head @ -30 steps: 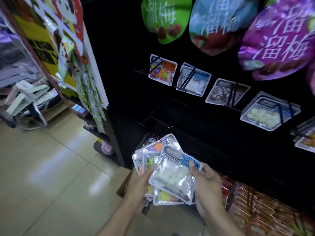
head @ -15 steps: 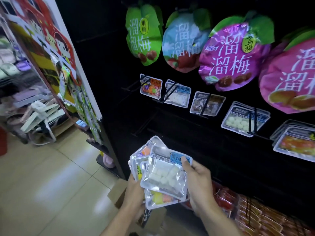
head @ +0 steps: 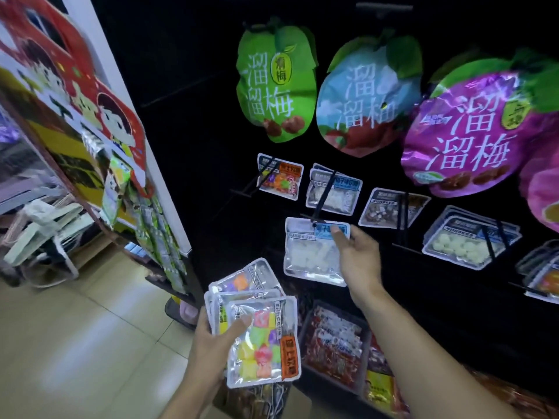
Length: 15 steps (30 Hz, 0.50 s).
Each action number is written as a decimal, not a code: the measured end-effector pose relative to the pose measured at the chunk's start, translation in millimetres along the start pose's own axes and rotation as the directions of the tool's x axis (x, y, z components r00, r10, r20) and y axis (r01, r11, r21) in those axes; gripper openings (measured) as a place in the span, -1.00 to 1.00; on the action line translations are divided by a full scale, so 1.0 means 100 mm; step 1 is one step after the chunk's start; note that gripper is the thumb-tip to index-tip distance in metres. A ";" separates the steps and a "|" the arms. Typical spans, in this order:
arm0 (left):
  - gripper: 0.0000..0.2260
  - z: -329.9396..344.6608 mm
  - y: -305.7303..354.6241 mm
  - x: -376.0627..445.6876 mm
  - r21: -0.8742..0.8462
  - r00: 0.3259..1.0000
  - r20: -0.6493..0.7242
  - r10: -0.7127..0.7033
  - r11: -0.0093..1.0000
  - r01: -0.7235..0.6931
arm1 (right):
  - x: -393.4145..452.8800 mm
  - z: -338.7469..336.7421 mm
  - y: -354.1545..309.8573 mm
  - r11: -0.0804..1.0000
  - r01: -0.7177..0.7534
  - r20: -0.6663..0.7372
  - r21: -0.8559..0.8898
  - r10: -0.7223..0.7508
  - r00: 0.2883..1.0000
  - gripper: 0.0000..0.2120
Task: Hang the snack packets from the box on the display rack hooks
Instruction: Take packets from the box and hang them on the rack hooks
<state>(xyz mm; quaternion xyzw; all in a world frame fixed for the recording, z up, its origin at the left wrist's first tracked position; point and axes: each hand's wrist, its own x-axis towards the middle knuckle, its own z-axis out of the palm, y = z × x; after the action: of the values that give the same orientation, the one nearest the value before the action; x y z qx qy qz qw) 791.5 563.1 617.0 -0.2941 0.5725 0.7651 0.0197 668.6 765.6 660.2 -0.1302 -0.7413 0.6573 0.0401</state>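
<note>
While the right hand reaches up toward the black display rack, it pinches a clear packet of white sweets by the blue label at its top right corner, thumb on the front. That packet hangs below and to the left of the hand, its top edge touching the outer tip of a black hook, and the small hole near the label sits just under that tip. Whether the hook has passed through the hole, I cannot tell. Further back on the same hook hang matching white-sweet packets.

Lower and to the left, the left hand grips a fanned stack of clear packets, thumb pressed across the front one, which shows coloured cubes and an orange label turned sideways. The stack lies above and to the right of that hand's palm, well apart from the hooks.

On the next hook to the left hangs a packet of coloured sweets. Above the hooks hang big green, blue and purple bags. Red packets fill a tray beneath the right forearm
</note>
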 end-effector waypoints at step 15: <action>-0.31 -0.18 0.52 0.61 0.136 0.972 0.231 -0.041 0.991 0.009 | -0.05 0.51 0.07 0.985 0.167 -0.368 -0.050 -0.174 0.914 -0.75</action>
<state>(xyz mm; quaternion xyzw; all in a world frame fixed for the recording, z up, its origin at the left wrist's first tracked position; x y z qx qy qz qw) 730.0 510.5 629.7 -0.2072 0.6126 0.7539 0.1163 662.7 715.4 647.0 -0.1873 -0.7347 0.6081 0.2352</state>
